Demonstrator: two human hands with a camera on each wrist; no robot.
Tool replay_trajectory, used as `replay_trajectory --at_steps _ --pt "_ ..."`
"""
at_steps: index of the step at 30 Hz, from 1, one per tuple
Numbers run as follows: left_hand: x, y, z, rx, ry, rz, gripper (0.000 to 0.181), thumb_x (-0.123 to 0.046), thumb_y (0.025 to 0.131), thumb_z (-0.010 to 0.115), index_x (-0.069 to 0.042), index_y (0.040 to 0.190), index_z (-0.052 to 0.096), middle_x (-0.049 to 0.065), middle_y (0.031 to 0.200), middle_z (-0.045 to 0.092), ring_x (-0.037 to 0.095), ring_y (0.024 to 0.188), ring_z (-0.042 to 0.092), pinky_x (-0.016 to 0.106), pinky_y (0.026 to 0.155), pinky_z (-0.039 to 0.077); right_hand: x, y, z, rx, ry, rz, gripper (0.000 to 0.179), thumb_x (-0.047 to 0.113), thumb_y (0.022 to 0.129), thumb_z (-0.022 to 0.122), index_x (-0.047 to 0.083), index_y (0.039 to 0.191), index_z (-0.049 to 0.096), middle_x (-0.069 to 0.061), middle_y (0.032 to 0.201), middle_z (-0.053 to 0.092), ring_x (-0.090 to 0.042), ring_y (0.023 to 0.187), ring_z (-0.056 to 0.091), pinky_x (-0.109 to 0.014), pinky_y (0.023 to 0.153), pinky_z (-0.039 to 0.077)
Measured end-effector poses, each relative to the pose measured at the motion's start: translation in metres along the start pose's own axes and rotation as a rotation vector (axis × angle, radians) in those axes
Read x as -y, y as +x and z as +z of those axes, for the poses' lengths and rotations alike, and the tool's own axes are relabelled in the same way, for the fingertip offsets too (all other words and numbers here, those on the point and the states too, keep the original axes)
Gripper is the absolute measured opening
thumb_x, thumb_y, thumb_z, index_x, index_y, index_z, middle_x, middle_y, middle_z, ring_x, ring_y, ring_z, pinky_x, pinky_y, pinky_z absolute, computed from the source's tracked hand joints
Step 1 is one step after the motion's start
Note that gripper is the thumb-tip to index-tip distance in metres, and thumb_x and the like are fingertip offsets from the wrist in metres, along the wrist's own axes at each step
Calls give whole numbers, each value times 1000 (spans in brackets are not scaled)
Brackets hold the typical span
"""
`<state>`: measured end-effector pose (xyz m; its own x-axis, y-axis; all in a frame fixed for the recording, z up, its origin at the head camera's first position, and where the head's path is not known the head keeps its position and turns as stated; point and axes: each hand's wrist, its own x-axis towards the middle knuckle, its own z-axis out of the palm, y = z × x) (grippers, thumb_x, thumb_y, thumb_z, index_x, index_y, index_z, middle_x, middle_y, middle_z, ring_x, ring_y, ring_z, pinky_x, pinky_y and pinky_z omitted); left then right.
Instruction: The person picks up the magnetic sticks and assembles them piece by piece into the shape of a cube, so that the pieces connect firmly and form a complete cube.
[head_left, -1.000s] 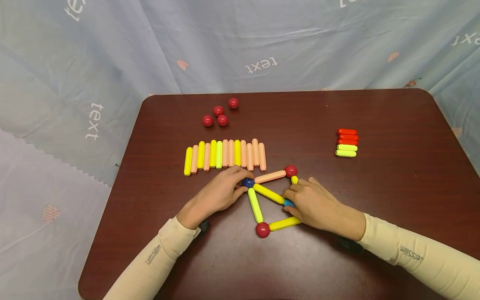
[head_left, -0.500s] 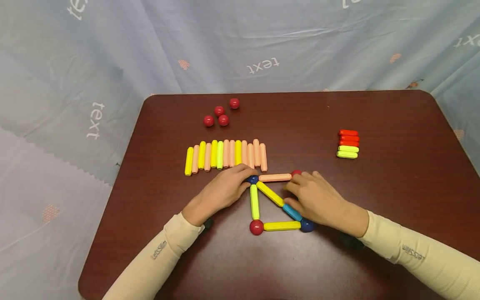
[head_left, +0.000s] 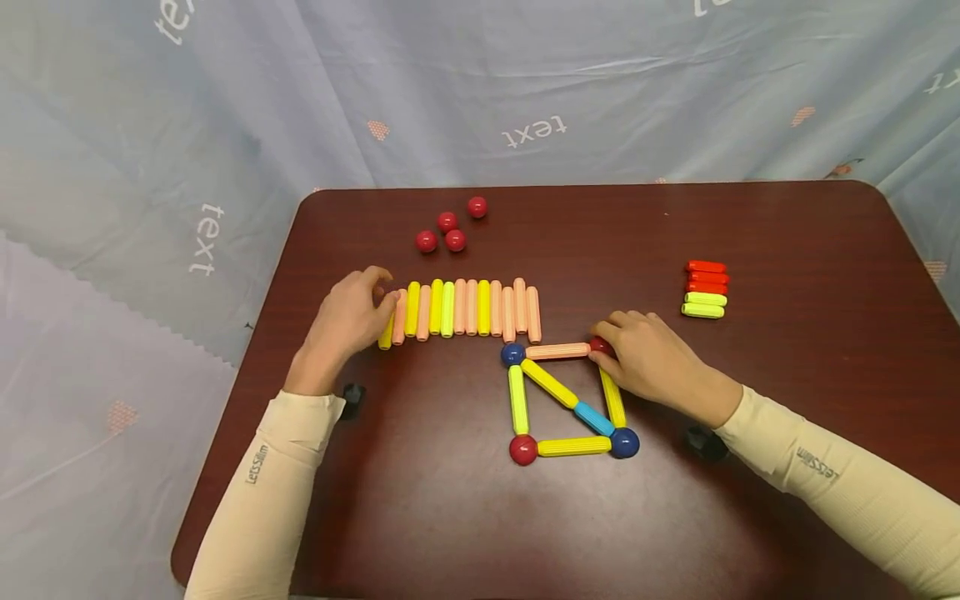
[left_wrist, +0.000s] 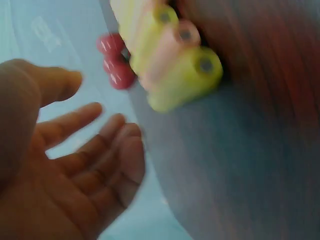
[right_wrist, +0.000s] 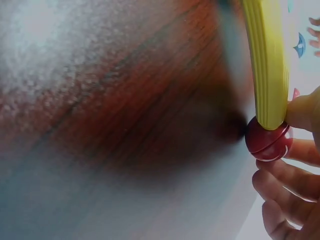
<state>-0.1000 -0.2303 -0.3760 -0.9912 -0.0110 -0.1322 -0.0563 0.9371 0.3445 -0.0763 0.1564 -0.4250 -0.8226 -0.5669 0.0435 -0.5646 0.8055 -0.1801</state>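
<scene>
Pinching red ball (right_wrist: pixel 267 146) at far-right corner of stick frame (head_left: pixel 555 387): right hand (head_left: pixel 654 360) | left hand (head_left: pixel 343 321): fingers apart, holding nothing, just beside the stick row's (head_left: pixel 472 307) leftmost yellow stick (head_left: pixel 386 337) | frame: on tabletop (head_left: pixel 450 508), near the row's right end

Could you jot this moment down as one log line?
left hand: empty, near end yellow stick | right hand: pinching red corner ball | stick frame: four sides plus a diagonal

Red ball (right_wrist: pixel 268 144) joins yellow rod (right_wrist: pixel 269 60) and pink rod (head_left: pixel 558 351).
</scene>
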Motion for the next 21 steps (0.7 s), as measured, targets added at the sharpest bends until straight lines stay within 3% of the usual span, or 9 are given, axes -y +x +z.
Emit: replay_trajectory --at_steps 5,8,17,21 --pt "16 15 0 172 -21 -151 53 -30 103 54 -2 147 43 27 132 58 39 109 62 55 98 53 -1 2 -1 -3 24 -7 34 30 90 78 6 114 74 -12 101 71 -27 85 64 -45 78 55" --pt "19 19 1 220 -15 -197 55 -31 102 56 -3 148 41 26 130 59 37 105 62 52 95 54 -1 3 -1 -6 46 -12 34 29 89 78 5 113 74 -12 99 70 -25 80 62 -42 76 56" --pt "20 23 3 237 14 -232 59 -25 98 59 0 148 40 23 115 60 34 95 60 43 81 54 -1 2 1 -23 73 -4 34 28 89 79 4 112 74 -13 100 71 -25 79 63 -42 74 57" --pt "20 16 -5 155 -43 -190 57 -25 98 58 2 146 43 23 117 60 33 96 61 39 78 54 -1 2 0 -20 78 2 34 28 89 79 4 113 74 -13 99 70 -24 79 62 -41 74 57"
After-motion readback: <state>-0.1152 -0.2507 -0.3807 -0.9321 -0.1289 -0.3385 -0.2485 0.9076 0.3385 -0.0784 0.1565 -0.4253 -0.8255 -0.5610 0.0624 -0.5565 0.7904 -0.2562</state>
